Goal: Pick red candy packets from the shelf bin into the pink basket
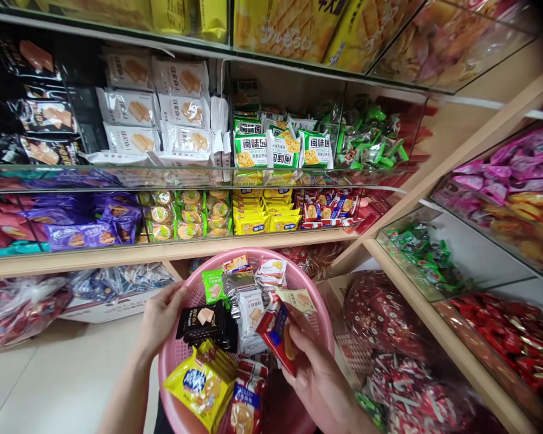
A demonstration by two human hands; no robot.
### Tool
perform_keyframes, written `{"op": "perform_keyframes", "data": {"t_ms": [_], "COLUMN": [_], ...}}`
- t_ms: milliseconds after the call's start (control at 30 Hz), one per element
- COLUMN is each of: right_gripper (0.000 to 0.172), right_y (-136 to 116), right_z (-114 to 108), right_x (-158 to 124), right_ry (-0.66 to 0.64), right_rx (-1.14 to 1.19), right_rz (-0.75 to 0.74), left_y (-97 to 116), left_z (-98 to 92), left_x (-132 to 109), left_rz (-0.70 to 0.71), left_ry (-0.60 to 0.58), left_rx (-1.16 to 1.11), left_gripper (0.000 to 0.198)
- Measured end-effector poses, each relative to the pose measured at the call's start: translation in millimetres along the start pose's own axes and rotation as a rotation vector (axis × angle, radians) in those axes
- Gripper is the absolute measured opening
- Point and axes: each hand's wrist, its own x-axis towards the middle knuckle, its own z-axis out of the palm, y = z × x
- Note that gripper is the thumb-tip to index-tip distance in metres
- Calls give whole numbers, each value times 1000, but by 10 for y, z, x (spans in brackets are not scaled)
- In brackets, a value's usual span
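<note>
My left hand (166,313) grips the left rim of a round pink plastic basket (319,289). Over the basket's right side, my right hand (314,355) is closed on a red and blue snack packet (276,334) with a biscuit printed on it. Inside lie wrapped snacks: a yellow packet (199,386) at the front, a red and blue packet (247,401) beside it, a black packet (206,322) on the left and a white packet (252,313) in the middle. A small green packet (213,286) and a cream packet (298,300) rest farther back.
Glass-fronted shelves ahead hold white packets (133,108), green and white packets (317,147), yellow packets (251,220) and red-blue packets (330,208). A wooden shelf edge (95,257) runs just beyond the basket. Large bags of red packets (384,313) stand low at right, under angled shelves.
</note>
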Motion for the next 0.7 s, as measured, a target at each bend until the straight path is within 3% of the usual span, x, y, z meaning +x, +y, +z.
{"op": "perform_keyframes", "data": {"t_ms": [133,367,533,700], "right_gripper": [38,40,47,48], "right_y": [76,265,292,338], "right_z": [48,-34,-103,-162], "right_x": [-80,-96,-201,-301], "right_ry": [-25,-26,61,166], "right_rx": [-166,-222,-384,-750], "right_rz": [-16,43,80,-10], "left_y": [19,53,21,-24], "left_z": [10,4,12,24], "left_x": [-12,-36,-17,-7], "left_rz": [-9,-4,16,16], "left_ry": [-22,-25,-22,-28], "left_rx": [-44,-51,-36,-92], "left_gripper": [56,56,55,53]}}
